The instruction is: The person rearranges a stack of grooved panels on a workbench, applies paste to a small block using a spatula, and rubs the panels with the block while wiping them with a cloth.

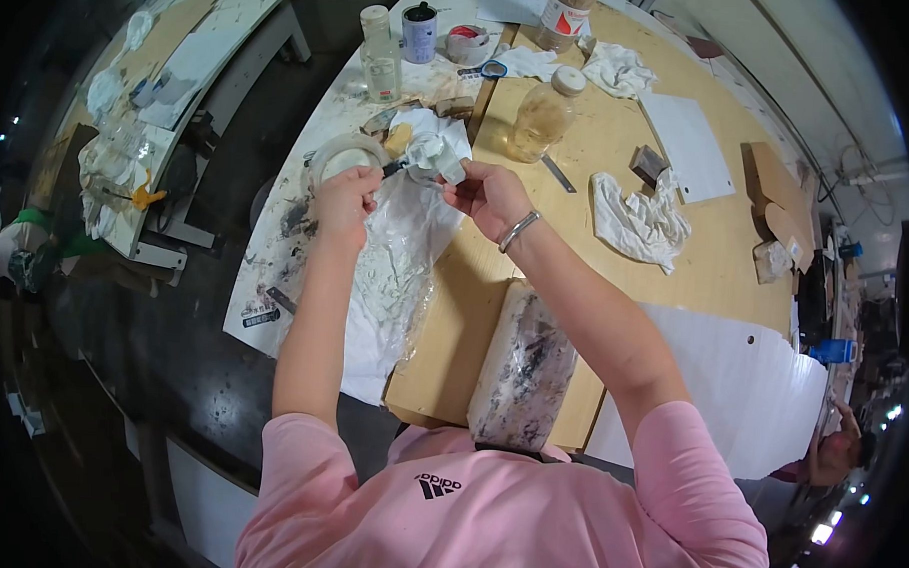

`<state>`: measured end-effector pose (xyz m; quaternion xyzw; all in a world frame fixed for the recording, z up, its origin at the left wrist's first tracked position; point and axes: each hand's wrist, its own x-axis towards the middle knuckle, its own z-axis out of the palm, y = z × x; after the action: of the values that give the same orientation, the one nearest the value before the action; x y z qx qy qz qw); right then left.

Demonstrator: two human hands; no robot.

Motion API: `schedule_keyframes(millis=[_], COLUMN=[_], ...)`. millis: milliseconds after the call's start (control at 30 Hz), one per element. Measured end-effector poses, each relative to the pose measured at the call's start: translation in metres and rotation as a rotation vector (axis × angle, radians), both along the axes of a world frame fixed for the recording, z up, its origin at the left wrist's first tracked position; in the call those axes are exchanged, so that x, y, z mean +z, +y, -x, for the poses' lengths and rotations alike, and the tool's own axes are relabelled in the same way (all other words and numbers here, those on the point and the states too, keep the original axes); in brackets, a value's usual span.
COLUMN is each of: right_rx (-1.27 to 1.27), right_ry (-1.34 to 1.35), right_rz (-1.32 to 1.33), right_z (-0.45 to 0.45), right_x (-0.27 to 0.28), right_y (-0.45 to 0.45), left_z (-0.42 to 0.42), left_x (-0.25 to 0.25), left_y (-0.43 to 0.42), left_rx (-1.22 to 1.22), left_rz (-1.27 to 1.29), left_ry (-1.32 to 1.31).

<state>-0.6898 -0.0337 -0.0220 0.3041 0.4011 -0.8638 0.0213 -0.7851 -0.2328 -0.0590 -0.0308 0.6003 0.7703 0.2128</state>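
My left hand is closed on a tool with a dark handle; its kind is hard to make out. A crumpled white cloth covers the tool's far end. The fingers of my right hand pinch the cloth's right edge. Behind my left hand stands a round, pale translucent tub, partly hidden by the fingers. Beneath both hands lies a white-smeared plastic sheet. Just beyond the cloth is a small yellowish piece.
A jar of amber liquid, a clear bottle and a purple can stand farther back. White rags lie to the right. A stained block rests at the table's near edge. Another person is at far right.
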Motion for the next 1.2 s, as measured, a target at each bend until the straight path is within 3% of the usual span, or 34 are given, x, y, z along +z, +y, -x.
schedule_keyframes(millis=[267,367,567,667,867,1067,1200], right_rx=[-0.08,-0.086,-0.113,-0.12,-0.113,-0.104,-0.068], right_ry=[0.007,0.012,-0.014,0.001,-0.006,-0.015,-0.012], right_rz=[0.081,0.059,0.051,-0.013,0.0,-0.077,-0.039], right_z=[0.004,0.008,0.009,0.012,0.012,0.014,0.01], right_x=[-0.01,-0.01,-0.01,-0.008,-0.009,-0.005,-0.004], right_y=[-0.004,-0.005,-0.009,-0.005,-0.011,-0.007,-0.007], left_z=[-0.035,-0.036,-0.017,-0.038,-0.013,-0.031,-0.023], left_x=[0.011,-0.012,-0.027,-0.011,-0.04,-0.023,-0.039], left_y=[0.02,0.029,0.034,0.03,0.041,0.04,0.045], left_rx=[0.091,0.043,0.156,0.106,0.154,0.175,0.185], left_rz=[0.058,0.117,0.109,0.065,0.12,0.129,0.132], left_ry=[0.255,0.31,0.306,0.262,0.298,0.308,0.305])
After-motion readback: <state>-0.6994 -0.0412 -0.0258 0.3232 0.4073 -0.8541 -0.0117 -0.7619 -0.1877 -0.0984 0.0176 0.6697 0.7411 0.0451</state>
